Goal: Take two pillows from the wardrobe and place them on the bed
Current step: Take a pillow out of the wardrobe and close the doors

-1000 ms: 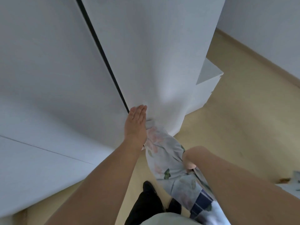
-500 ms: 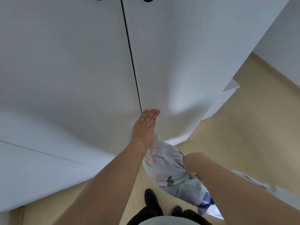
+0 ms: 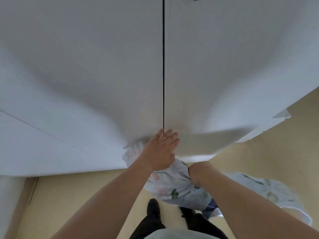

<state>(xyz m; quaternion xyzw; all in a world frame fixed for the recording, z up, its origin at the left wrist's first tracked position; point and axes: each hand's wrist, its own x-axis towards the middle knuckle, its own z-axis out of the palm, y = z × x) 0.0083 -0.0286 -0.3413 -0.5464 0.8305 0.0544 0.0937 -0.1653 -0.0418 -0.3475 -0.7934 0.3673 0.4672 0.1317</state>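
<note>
Your left hand (image 3: 159,150) is flat and open on the wardrobe doors (image 3: 103,75) at the seam's lower end, holding nothing, probably pushing them shut. The floral pillow (image 3: 172,185) hangs pinned under your right arm, low by the floor. Right hand is buried in fabric, so I can't tell its grip. Versus earlier: the seam now sits centred, and the left hand's fingers are spread.

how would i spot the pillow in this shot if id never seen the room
Start at the white wardrobe doors that fill the upper picture and follow the dark gap between them down to the left hand pressed flat there. The pillow bunches under that hand, across the right wrist. It is the only patterned thing, pale fabric with pink and green prints, against plain doors and the tan floor.
</note>
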